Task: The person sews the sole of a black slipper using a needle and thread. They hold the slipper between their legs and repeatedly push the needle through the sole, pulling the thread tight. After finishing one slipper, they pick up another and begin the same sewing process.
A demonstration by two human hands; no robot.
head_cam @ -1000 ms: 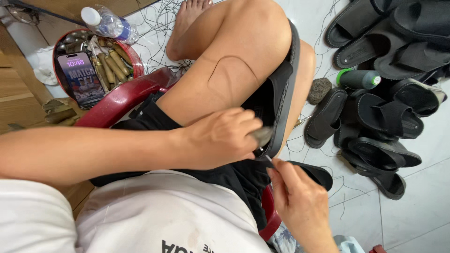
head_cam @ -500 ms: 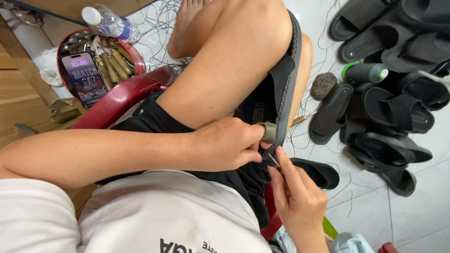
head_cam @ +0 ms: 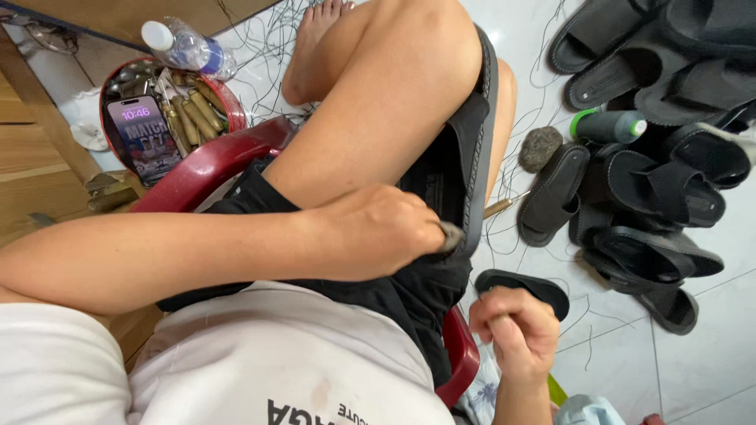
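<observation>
I sit on a red plastic chair (head_cam: 206,164) with one bare leg crossed over. A black sandal (head_cam: 465,149) leans on edge against that leg, its stitched sole rim facing right. My left hand (head_cam: 376,233) reaches across my lap and grips the sandal's near end, with a small grey piece (head_cam: 452,234) showing at the fingertips. My right hand (head_cam: 516,330) hangs lower and to the right, apart from the sandal, closed in a fist. I cannot make out anything inside it.
A red round tin (head_cam: 118,83) at the upper left holds a phone (head_cam: 143,138) and several brass-coloured tools, with a plastic bottle (head_cam: 185,47) beside it. Several black sandals (head_cam: 669,165), a green-capped bottle (head_cam: 608,126), a grey stone (head_cam: 539,148) and loose threads lie on the tiled floor.
My right hand has drawn down and away from the sandal's rim, where it was working beside my left hand. The left hand keeps its grip.
</observation>
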